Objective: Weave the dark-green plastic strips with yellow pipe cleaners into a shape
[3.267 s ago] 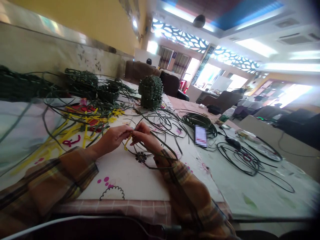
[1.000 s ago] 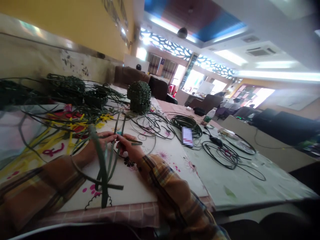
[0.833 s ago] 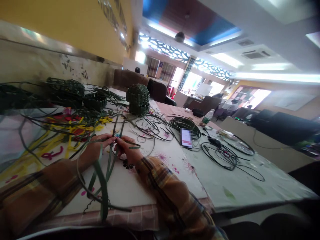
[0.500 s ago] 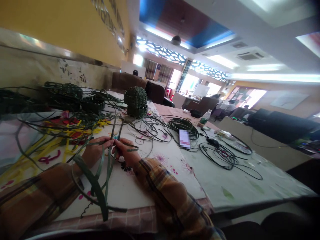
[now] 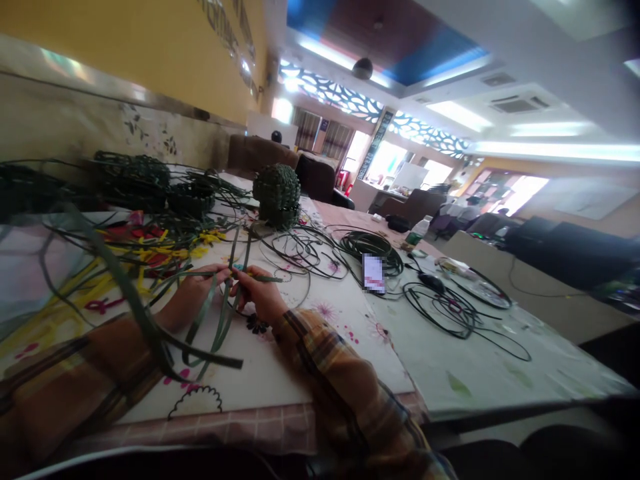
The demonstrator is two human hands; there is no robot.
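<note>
My left hand (image 5: 197, 288) and my right hand (image 5: 260, 293) meet over the white flowered tablecloth (image 5: 280, 360). Both pinch a bundle of flat dark green strips (image 5: 220, 320) where the strips cross, with a small bit of yellow and teal showing between the fingertips. The strips' loose ends trail toward me over my left sleeve and curl up at the left. Both forearms wear plaid orange-brown sleeves.
A woven green dome (image 5: 276, 195) stands at the back. Half-woven green pieces (image 5: 135, 180) and yellow and red strips (image 5: 150, 250) lie at the left. Coils of dark strip (image 5: 370, 250), a phone (image 5: 374, 273) and black cable loops (image 5: 450, 310) lie at the right. Sofas and people sit far behind.
Earlier my hands pinched a yellow strip; now they hold crossed green strips. Over the last second the long loose ends swung left and up across my left arm; the hands stayed put.
</note>
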